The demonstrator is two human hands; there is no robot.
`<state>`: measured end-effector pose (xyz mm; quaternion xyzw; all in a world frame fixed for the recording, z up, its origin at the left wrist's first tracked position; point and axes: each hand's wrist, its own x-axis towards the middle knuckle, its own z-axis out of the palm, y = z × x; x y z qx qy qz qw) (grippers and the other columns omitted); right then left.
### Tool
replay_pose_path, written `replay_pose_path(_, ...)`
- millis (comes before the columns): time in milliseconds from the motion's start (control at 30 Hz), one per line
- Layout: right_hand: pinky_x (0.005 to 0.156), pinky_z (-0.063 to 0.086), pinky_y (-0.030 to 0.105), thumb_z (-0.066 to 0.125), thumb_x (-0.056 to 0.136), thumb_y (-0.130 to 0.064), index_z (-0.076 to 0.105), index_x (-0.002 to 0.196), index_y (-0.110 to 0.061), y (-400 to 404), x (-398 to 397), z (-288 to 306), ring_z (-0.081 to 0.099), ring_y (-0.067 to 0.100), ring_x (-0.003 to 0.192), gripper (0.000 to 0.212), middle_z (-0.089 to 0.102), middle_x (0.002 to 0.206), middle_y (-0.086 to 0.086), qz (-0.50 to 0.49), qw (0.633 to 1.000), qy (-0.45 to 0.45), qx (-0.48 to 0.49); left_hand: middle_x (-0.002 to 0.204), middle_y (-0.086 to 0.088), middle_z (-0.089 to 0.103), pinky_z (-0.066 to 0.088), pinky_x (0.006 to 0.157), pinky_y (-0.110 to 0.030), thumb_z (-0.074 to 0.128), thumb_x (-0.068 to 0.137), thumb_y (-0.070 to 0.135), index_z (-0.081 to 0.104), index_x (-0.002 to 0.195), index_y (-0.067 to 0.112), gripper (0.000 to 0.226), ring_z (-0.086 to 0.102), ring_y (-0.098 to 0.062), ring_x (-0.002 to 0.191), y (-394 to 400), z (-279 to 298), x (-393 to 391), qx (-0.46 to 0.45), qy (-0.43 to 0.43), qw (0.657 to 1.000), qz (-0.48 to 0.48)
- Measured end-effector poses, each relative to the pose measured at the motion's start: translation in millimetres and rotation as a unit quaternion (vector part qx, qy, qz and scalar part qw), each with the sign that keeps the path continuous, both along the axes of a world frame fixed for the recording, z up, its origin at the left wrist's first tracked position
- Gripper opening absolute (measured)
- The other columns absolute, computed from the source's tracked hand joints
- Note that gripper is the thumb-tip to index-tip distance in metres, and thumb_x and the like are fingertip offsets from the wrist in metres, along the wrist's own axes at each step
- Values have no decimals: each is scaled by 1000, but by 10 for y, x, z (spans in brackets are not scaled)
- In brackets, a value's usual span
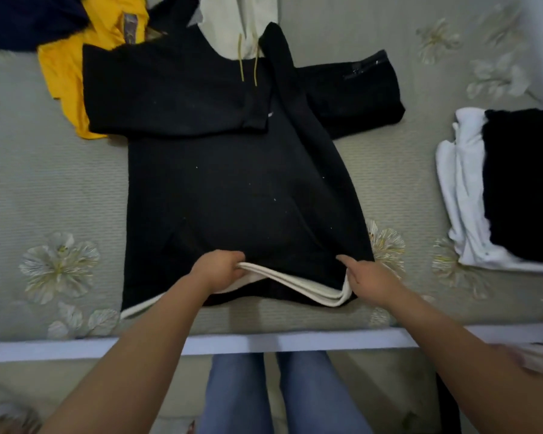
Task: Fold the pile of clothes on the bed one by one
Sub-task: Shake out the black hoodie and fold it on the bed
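A black hoodie (232, 177) lies flat on the bed with its cream hood at the far end, its left sleeve folded across the chest and its right side folded inward. Its cream-trimmed bottom hem (308, 291) is lifted a little off the bed at the near edge. My left hand (218, 267) grips the hem near the middle, fingers curled round it. My right hand (369, 280) pinches the hem at its right corner. The unfolded pile, with a yellow garment (66, 73) and a dark navy one (22, 20), lies at the far left.
A stack of folded clothes, white (461, 195) below and black (521, 183) on top, sits at the right. The grey floral bedspread (60, 198) shows on both sides of the hoodie. The bed's white edge (264, 341) runs across near me, with my jeans-clad legs below.
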<state>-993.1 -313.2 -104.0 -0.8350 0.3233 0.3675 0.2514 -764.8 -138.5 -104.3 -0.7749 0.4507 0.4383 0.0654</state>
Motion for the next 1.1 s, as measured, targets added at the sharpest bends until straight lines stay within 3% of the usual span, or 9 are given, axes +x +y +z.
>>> replay_pose_path(233, 85, 43, 31, 29, 97, -23, 16, 146, -24, 236, -165, -156, 54, 27, 112, 51, 55, 125, 13, 146, 984, 86, 51, 103, -7, 59, 36, 72, -27, 50, 90, 28, 59, 101, 14, 20, 53, -21, 92, 123, 1, -369, 143, 86, 986, -14)
replay_pose_path(367, 90, 43, 32, 29, 98, -26, 31, 141, -20, 130, -90, -155, 51, 27, 114, 44, 52, 128, 13, 168, 980, 85, 69, 122, -4, 53, 41, 85, -29, 59, 85, 26, 53, 119, 19, 35, 52, -21, 106, 251, -9, -409, 201, 135, 969, -48)
replay_pose_path(500, 94, 42, 31, 40, 94, -32, 40, 136, -18, -77, 149, -162, 45, 23, 119, 45, 47, 130, 6, 162, 983, -61, -61, 130, -6, 50, 38, 92, -22, 64, 84, 27, 46, 128, 17, 49, 50, -18, 116, 259, -13, -355, 161, 239, 937, 196)
replay_pose_path(633, 110, 26, 41, 59, 85, -31, 30, 142, -17, -205, 442, -192, 22, 31, 136, 66, 22, 148, 19, -15, 978, -132, -162, 139, -8, 39, 34, 102, -31, 62, 85, 30, 41, 133, 17, 54, 35, -22, 129, 342, -54, -147, 4, -24, 982, 185)
replay_pose_path(733, 108, 28, 44, 62, 85, -29, 16, 146, -24, -235, 572, -263, 27, 37, 131, 77, 21, 144, 24, -173, 975, -78, -118, 151, -15, 8, 23, 109, -48, 62, 82, 40, 21, 141, 23, 75, 7, -33, 139, 519, -148, -92, 57, -148, 960, 230)
replay_pose_path(800, 96, 39, 41, 58, 86, -13, 15, 146, -28, -256, 592, -288, 44, 36, 112, 75, 35, 131, 25, -212, 971, -69, -84, 152, -18, -1, 20, 109, -53, 58, 83, 48, 11, 144, 28, 79, 2, -37, 140, 642, -218, -90, 110, -138, 936, 304)
replay_pose_path(867, 89, 43, 39, 52, 85, -3, 18, 146, -25, -244, 589, -283, 50, 37, 105, 73, 42, 123, 25, -184, 979, -48, -71, 150, -22, 3, 25, 106, -53, 52, 85, 52, 9, 144, 31, 76, 9, -39, 137, 721, -294, -59, 122, -125, 917, 359)
replay_pose_path(933, 88, 44, 40, 51, 85, -3, 18, 146, -18, -203, 571, -280, 50, 38, 109, 71, 44, 123, 25, -111, 990, -18, -89, 140, -25, 25, 37, 95, -47, 50, 87, 49, 19, 141, 26, 67, 30, -39, 126, 727, -352, -3, 100, -170, 916, 349)
replay_pose_path(1100, 91, 43, 41, 49, 89, -11, 16, 144, -7, -119, 533, -217, 50, 37, 115, 65, 44, 129, 23, 6, 991, 79, -113, 111, -15, 56, 39, 67, -35, 45, 92, 16, 47, 116, 6, 25, 57, -32, 95, 658, -387, 66, 54, -192, 936, 291)
